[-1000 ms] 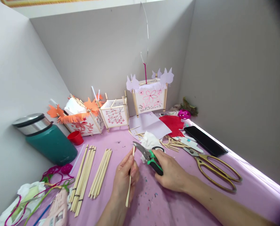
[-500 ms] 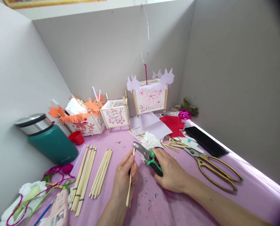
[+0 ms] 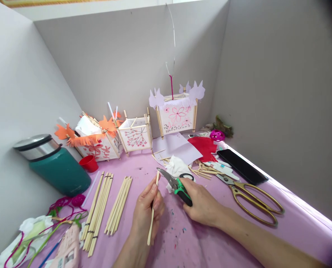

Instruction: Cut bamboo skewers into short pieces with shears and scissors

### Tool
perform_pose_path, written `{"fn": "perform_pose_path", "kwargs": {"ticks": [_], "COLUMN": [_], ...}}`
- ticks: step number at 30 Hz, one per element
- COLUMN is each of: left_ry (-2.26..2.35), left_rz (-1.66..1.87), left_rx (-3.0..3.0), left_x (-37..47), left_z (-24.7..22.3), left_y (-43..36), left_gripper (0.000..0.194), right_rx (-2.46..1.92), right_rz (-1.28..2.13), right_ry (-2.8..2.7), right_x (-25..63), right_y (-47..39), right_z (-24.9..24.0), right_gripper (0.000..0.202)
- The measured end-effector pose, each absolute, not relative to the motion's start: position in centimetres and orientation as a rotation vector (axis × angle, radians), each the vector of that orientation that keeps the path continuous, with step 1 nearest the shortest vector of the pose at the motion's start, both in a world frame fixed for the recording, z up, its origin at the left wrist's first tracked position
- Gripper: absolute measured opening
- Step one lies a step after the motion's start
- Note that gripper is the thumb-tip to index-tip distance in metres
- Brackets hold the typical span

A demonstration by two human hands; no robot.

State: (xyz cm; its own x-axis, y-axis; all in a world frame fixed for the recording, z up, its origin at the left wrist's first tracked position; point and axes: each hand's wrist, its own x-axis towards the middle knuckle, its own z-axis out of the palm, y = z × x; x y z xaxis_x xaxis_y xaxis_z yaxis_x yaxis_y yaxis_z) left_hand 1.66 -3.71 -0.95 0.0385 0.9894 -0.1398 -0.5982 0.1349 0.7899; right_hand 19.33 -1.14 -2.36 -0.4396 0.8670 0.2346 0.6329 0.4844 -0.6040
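While the left hand (image 3: 149, 204) pinches one thin stick (image 3: 150, 227) between thumb and curled fingers, the right hand (image 3: 200, 203) is wrapped round the handles of one pair of pruning shears (image 3: 180, 186). The stick is above the lilac tablecloth (image 3: 193, 242), directly before the person. Its long axis runs nearly from twelve to six o'clock, the upper end leaning slightly toward one, the lower end toward seven. The shears point toward ten o'clock, their tip at the stick's upper end; whether they touch, or how far apart the blades stand, I cannot tell.

With the left hand as the dial's centre, two groups of sticks lie at nine o'clock: shorter sticks (image 3: 118, 206) nearer, longer banded sticks (image 3: 98, 214) beyond, both too tightly packed to count surely. Three paper-sided frames stand at the back: an orange-trimmed frame (image 3: 100, 150) at ten, a branch-painted frame (image 3: 135, 137) between eleven and twelve, a lilac-trimmed frame (image 3: 177, 117) toward one. One red cup (image 3: 89, 163) sits at ten and one green bottle (image 3: 61, 171) between nine and ten. One pair of gold-handled scissors (image 3: 239, 199) lies at three, one black phone (image 3: 242, 167) between two and three.
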Motion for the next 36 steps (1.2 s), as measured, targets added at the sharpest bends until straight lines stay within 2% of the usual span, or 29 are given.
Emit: {"fn": "perform_pose_path", "kwargs": {"ticks": [3,8,15,23,25,30,36], "left_ry": [0.821,0.880,0.972,0.981,0.972,0.967,1.008], "left_rz": [1.357,1.367,1.363,1.361,1.362,1.373,1.362], "left_rx": [0.641,0.638,0.667,0.730,0.726,0.680,0.708], "left_x": [1.57,1.47,1.48,1.40,1.40,1.38,1.37], "left_z": [-1.08,-1.02,-1.06,-1.36,-1.33,-1.27,-1.45], "left_y": [-3.60,-3.46,-3.42,-3.58,-3.55,-3.37,-3.33], "left_gripper": [0.054,0.059,0.062,0.063,0.063,0.062,0.061], "right_rx": [-1.261,-1.247,-1.246,-1.276,-1.284,-1.256,-1.246], "right_rz": [0.585,0.449,0.425,0.557,0.560,0.482,0.440], "right_ry": [-2.199,-2.211,-2.238,-2.248,-2.248,-2.247,-2.284], "right_x": [19.24,19.42,19.63,19.62,19.60,19.53,19.75], "right_y": [-1.22,-1.03,-1.19,-1.38,-1.31,-1.11,-1.11], "right_z": [-2.31,-2.20,-2.07,-1.84,-1.92,-2.11,-2.11], "right_gripper": [0.045,0.071,0.066,0.043,0.045,0.073,0.075]}}
